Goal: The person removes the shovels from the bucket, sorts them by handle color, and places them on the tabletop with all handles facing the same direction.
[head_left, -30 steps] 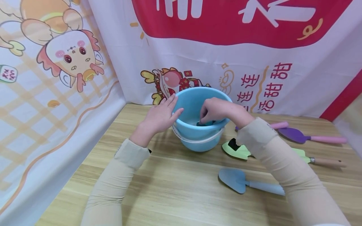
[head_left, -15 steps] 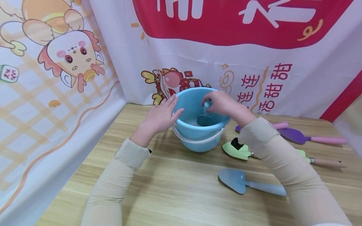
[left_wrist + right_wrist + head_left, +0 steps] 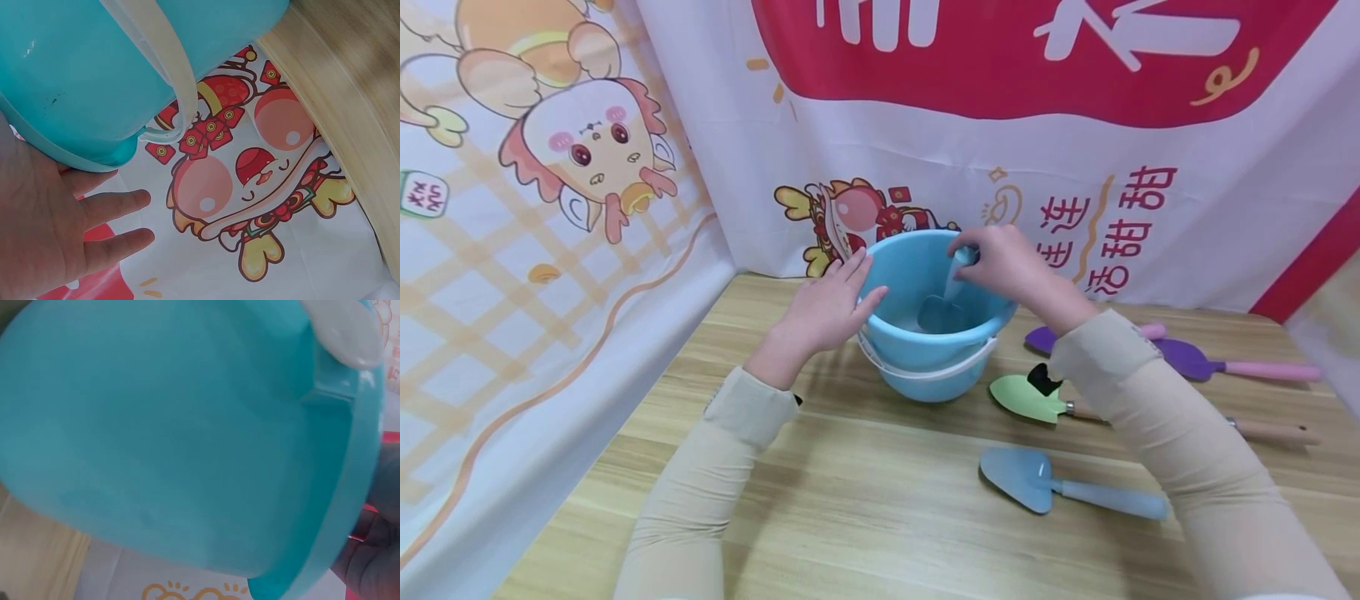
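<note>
A light blue bucket [image 3: 931, 385] stands upright on the wooden table, its white carrying handle [image 3: 925, 374] hanging down in front. My left hand [image 3: 831, 308] rests on the bucket's left rim, fingers straight; in the left wrist view, the spread fingers of that hand [image 3: 44, 219] show beside the rim. At the right side of the opening, my right hand [image 3: 1003, 262] pinches the top of a small blue trowel [image 3: 953, 287]. The trowel's blade points down inside the bucket and its grip leans right. In the right wrist view the bucket wall [image 3: 169, 437] hides most of that hand.
Right of the bucket lie a green trowel [image 3: 1026, 400], a wooden handle [image 3: 1273, 431] partly behind my sleeve, and purple scoops [image 3: 1183, 358] with pink handles. A light blue trowel [image 3: 1018, 477] lies nearer me. A printed cloth [image 3: 880, 158] hangs behind.
My right hand has risen from deep in the bucket to rim height and shifted right. The trowel's grip now shows and tilts right. The left hand stays put.
</note>
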A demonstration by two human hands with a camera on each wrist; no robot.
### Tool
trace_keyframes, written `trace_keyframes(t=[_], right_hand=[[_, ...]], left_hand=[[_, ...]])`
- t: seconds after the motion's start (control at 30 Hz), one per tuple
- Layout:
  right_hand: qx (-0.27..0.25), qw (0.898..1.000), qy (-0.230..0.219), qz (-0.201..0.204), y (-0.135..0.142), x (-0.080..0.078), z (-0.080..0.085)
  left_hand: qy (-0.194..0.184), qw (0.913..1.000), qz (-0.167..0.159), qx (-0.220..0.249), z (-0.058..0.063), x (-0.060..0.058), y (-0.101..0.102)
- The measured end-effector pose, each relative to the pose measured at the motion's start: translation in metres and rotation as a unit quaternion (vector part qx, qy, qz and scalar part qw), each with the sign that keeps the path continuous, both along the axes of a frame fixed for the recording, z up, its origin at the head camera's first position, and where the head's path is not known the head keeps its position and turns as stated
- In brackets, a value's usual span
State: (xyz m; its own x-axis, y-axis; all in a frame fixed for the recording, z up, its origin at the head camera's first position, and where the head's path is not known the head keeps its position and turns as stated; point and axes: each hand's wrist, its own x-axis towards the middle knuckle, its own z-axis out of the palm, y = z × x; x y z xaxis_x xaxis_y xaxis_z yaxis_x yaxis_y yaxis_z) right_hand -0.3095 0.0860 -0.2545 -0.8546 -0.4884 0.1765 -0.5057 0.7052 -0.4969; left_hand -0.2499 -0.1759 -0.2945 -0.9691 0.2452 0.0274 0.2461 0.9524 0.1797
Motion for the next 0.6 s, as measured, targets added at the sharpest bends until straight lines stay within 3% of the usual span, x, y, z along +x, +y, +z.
trace_keyframes(t=[0.27, 0.6], right_hand=[[-0.077, 0.997, 0.008, -0.025, 0.01, 0.008, 0.006], [-0.168, 0.983, 0.041, -0.06, 0.027, 0.017, 0.015]], left_hand=[[0.001, 1.0, 0.0, -0.004, -0.001, 0.0, 0.0], [0.006, 1.0, -0.003, -0.001, -0.001, 0.002, -0.001]])
